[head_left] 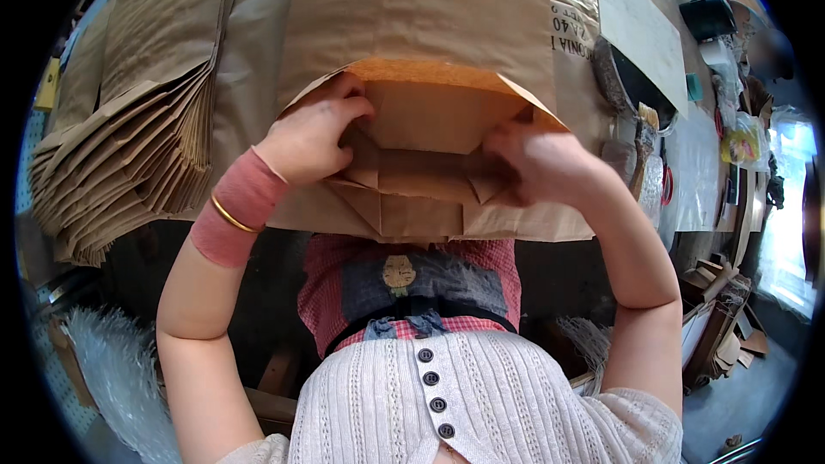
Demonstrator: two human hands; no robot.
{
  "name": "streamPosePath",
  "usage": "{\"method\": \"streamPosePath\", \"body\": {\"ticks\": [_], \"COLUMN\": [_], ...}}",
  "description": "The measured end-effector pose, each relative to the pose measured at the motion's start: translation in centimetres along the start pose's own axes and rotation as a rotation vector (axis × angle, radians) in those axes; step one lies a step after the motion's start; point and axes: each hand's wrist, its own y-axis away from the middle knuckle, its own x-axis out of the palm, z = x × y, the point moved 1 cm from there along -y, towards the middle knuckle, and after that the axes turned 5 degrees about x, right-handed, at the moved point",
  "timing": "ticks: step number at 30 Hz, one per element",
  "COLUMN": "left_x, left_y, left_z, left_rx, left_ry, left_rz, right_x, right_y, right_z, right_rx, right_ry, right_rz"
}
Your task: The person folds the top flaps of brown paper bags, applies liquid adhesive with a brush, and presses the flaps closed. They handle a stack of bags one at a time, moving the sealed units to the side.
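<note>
A large brown paper bag point(417, 4) lies flat in front of me, its near end spread open with the inside showing. The folded bottom flap point(421, 174) makes creased corners toward me. On the left side of the opening, my left hand point(316, 136) is closed, thumb and fingers pinching the paper edge. At the opposite corner my right hand point(543, 161) has its fingers curled into the fold, slightly blurred, with the fingertips partly hidden by paper. A pink band and a gold bangle circle my left wrist.
A fanned stack of brown paper bags point(146, 133) lies to the left. On the right are a dark basin point(626, 73), a brush point(646, 125), red-handled scissors point(667, 179) and a pale board point(640, 21). Shredded plastic strands point(120, 378) hang at the lower left.
</note>
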Motion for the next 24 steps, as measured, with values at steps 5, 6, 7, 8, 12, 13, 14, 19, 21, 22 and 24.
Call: {"method": "streamPosePath", "body": {"ticks": [5, 6, 7, 8, 12, 13, 14, 19, 21, 22, 24], "left_x": [-1.0, -1.2, -1.3, -1.3, 1.4, 1.8, 2.0, -0.1, -0.1, 0.3, 1.0], "left_y": [-0.2, -0.1, 0.0, 0.0, -1.3, -1.3, -1.3, -0.3, 0.3, 0.3, 0.6], "left_z": [0.7, 0.9, 1.3, 1.6, 1.2, 1.1, 1.1, -0.2, -1.5, -2.1, -2.9], "left_rx": [0.022, 0.057, 0.096, 0.134, -0.170, -0.158, -0.143, -0.132, -0.015, 0.013, 0.005], "left_ry": [0.217, 0.195, 0.174, 0.153, 0.045, 0.044, 0.044, 0.066, -0.106, -0.225, -0.314], "left_rz": [0.134, 0.118, 0.103, 0.087, -0.126, -0.177, -0.226, 0.088, 0.039, 0.041, 0.042], "right_x": [0.8, 0.8, -0.9, -0.3, 1.9, 1.4, 1.0, 0.5, 1.5, 2.2, 3.5], "right_y": [-0.1, -0.9, -1.7, -2.6, -4.0, -3.0, -2.0, 9.4, 14.1, 15.9, 17.4], "right_z": [0.7, 0.0, 0.1, 0.0, 0.9, 1.1, 1.1, -4.4, -7.7, -9.4, -11.0], "right_rx": [-0.085, -0.039, 0.123, 0.171, 0.440, 0.400, 0.361, 0.262, 0.497, 0.601, 0.378], "right_ry": [-0.141, -0.146, -0.254, -0.266, -0.144, -0.079, -0.014, 0.086, 0.287, 0.371, 0.373], "right_rz": [-0.228, -0.337, -0.191, -0.184, -0.172, -0.247, -0.320, -0.675, -0.552, -0.433, -0.639]}}
